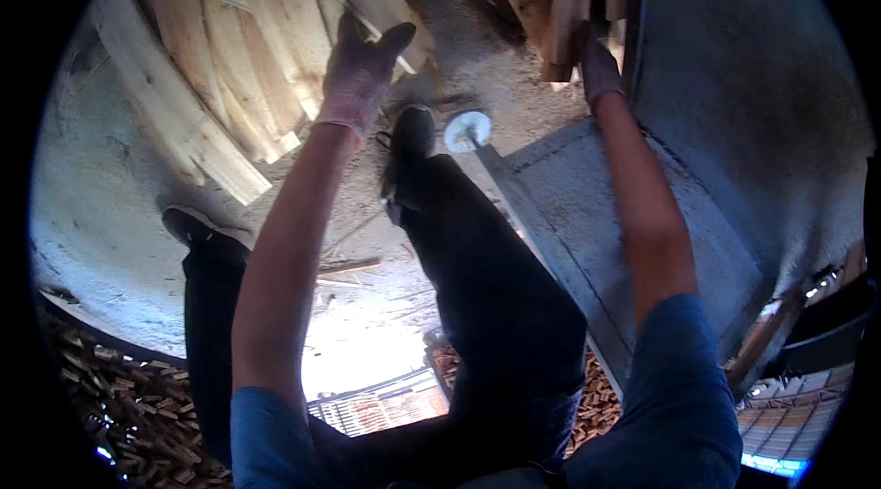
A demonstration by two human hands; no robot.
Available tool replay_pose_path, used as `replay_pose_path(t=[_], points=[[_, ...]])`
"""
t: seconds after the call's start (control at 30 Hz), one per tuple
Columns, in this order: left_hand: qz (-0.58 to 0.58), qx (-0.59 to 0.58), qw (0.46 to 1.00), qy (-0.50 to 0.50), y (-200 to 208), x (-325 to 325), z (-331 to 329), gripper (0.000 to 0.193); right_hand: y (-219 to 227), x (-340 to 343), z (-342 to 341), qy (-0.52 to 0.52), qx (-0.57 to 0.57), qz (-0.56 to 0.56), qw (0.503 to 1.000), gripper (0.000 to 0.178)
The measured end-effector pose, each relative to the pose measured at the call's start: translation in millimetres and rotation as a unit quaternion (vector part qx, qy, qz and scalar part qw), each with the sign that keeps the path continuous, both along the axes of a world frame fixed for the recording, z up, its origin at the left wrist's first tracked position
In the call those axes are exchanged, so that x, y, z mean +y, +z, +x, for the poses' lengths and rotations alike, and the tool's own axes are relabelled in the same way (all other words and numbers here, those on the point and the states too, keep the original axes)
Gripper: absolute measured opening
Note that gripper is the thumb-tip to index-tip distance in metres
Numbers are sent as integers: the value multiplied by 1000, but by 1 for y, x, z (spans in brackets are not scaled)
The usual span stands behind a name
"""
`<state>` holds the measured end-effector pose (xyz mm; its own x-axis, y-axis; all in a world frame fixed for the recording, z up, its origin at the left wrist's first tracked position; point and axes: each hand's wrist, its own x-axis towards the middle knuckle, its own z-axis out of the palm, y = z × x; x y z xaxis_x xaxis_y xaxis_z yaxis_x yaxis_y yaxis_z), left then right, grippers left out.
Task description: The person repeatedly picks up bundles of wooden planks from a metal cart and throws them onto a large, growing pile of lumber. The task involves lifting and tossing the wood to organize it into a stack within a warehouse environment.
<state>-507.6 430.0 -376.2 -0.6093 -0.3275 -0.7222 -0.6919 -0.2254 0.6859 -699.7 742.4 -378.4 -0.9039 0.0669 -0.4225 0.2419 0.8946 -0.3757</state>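
The bundle of pale, rough-sawn wooden planks (pixel 574 3) stands close to upright at the top right of the view, its long boards running up out of the frame. Their lower ends hang just above the grey metal desk, close beside its tall grey wall. The right hand (pixel 598 67), in a dark glove, grips the bundle at its lower end. The stack of pale wooden boards (pixel 229 76) lies fanned out flat on the dusty floor at upper left. The left hand (pixel 360 76), in a pinkish worn glove, is spread open over its near edge, fingers (pixel 396 35) splayed; contact cannot be told.

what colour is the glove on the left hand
Pinkish with dark fingertips, on the left hand; head view.
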Motion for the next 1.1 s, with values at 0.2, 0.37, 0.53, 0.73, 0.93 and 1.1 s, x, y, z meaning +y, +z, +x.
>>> replay_pose_path(t=[0.2,0.37,0.53,0.73,0.93,1.1], points=[[-78,21,995,-65,-30,-19,18,47,-44,13,-27,-6,-149,92,985,86],[-144,16,988,-50,-17,-9,4,65,-83,-29,74,289,47,257,921,57],[-352,127,923,-91,1,-29,13,68,-32,-134,183,273,-54,10,960,53],[-491,72,861,-109,3,-67,50,73,-10,-138,124,258,25,35,965,83],[-283,232,928,-69,22,-16,57,52,-15,-112,-68,379,227,344,829,107],[166,39,978,-118,6,54,26,59,-48,-113,-145,225,-16,332,916,126]])
